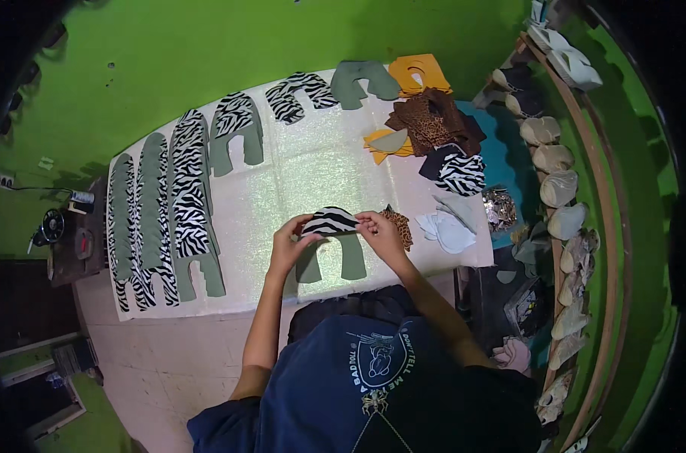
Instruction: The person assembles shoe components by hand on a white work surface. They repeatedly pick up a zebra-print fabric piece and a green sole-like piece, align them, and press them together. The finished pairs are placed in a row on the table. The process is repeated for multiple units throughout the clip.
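Observation:
A zebra-print half-round piece (330, 220) is stretched between my two hands, above the near edge of the table. My left hand (287, 240) pinches its left corner. At the other end, my right hand (378, 231) pinches the right corner between thumb and fingers. Directly beneath lies a grey-green U-shaped piece (353, 260), its two legs pointing toward me and its upper part covered by the zebra piece. Just right of my right hand are leopard-print pieces (398, 229), partly hidden by that hand.
Overlapping rows of zebra and green U-shaped pieces (154, 204) line the left of the pale-covered table (298, 181). Brown leopard stacks (432, 124), yellow pieces (422, 74) and light grey pieces (452, 230) lie at the right. A wooden rack (596, 151) with shoe-shaped forms stands beyond.

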Available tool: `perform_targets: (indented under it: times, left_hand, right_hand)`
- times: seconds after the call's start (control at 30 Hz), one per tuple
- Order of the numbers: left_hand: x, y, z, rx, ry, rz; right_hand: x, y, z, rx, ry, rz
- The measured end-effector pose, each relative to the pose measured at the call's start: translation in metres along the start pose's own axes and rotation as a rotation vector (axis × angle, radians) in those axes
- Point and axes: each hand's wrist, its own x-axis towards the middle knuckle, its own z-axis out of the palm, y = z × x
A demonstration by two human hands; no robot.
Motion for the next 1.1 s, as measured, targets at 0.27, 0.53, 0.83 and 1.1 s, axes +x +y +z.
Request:
perform_targets:
  times: [0.27,0.53,0.83,1.1]
  left_hand:
    - [0.008,-0.026,-0.014,0.004,0.006,-0.131]
    - [0.015,-0.038,-0.012,-0.076,0.056,-0.144]
    - [0.009,-0.043,-0.005,0.008,0.065,-0.164]
    - [0.005,-0.042,-0.001,0.025,0.114,-0.169]
  right_hand:
    - [0.016,0.014,0.006,-0.014,-0.001,-0.035]
    - [0.016,0.001,0.007,-0.031,-0.055,0.035]
    - [0.016,0.020,0.010,-0.075,-0.054,0.015]
    - [0.017,0.022,0.014,-0.098,-0.053,-0.002]
